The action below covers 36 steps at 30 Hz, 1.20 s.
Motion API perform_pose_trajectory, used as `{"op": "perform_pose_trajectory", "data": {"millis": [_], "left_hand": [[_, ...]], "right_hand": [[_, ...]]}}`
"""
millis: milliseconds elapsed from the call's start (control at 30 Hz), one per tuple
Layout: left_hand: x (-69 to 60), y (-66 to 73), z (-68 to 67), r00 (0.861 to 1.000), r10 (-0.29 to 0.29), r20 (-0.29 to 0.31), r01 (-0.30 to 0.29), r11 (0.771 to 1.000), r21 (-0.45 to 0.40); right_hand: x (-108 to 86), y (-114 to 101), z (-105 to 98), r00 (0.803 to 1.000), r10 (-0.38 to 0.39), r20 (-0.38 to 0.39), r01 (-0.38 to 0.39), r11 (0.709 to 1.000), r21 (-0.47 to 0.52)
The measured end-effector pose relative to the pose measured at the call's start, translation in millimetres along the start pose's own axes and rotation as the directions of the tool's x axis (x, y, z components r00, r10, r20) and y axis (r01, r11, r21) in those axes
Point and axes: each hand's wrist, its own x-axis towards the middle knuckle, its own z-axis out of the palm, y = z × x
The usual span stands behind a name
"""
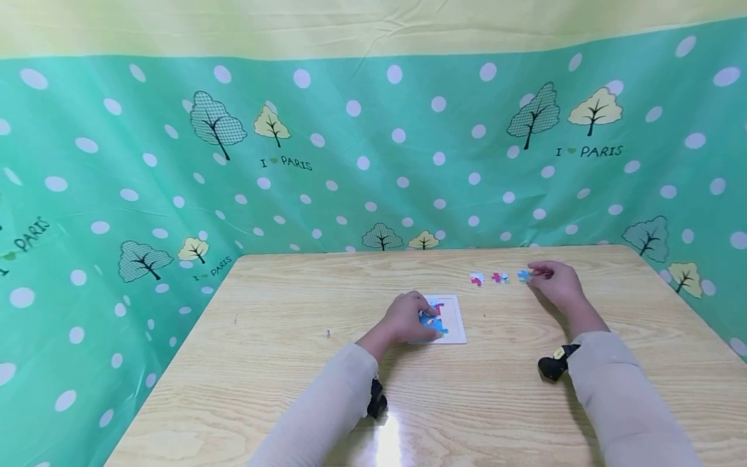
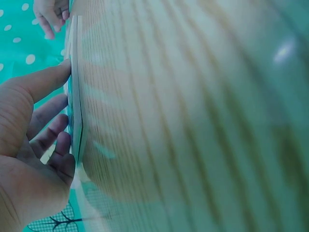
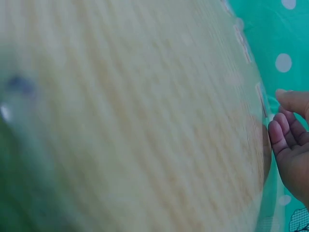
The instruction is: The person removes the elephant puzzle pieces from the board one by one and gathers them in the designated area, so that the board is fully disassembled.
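A small white-framed jigsaw puzzle [image 1: 462, 331] lies flat on the table, its picture partly filled with blue and red pieces. My left hand [image 1: 406, 318] rests over its left side, thumb and fingers spread apart, covering part of the picture. From the left wrist view, the puzzle board [image 2: 77, 101] appears edge-on beside the left hand [image 2: 36, 130]. Toward the back right, my right hand [image 1: 557, 283] has its fingertips at the right edge of a blue puzzle piece [image 1: 522, 276]; contact is unclear. In the right wrist view the right hand [image 3: 295, 140] shows its thumb apart from loosely bent fingers.
Left of the blue piece lie a red-and-white puzzle piece [image 1: 477, 279] and a pink-and-blue one [image 1: 500, 277]. A tiny dark object [image 1: 328, 333] sits on the wooden table [image 1: 262, 376]. A green dotted curtain [image 1: 327, 162] hangs behind the table's back edge.
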Motion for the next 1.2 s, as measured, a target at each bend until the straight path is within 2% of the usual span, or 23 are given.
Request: {"op": "perform_pose_trajectory", "data": {"millis": [333,600,1000,1200], "left_hand": [[-0.4,1.0,1.1,1.0,-0.012,0.001,0.012,1.0,-0.003],[0.3,-0.1,1.1,1.0,-0.007,-0.003,0.007,1.0,-0.016],[0.5,-0.7,2.3,1.0,-0.01,-0.004,0.01,1.0,-0.006],[0.7,-0.6,2.2,1.0,-0.008,-0.005,0.008,1.0,-0.009]], "right_hand": [[-6.6,-11.1,-2.4,1.0,0.014,0.014,-0.015,0.998,0.065],[-10.9,-20.7,-4.9,0.999,-0.036,-0.007,0.037,0.995,0.096],[-21.9,-34.9,-8.4,0.995,-0.091,0.039,0.087,0.992,0.094],[-26.9,-43.2,-6.1,0.994,-0.106,0.035,0.103,0.992,0.077]]}}
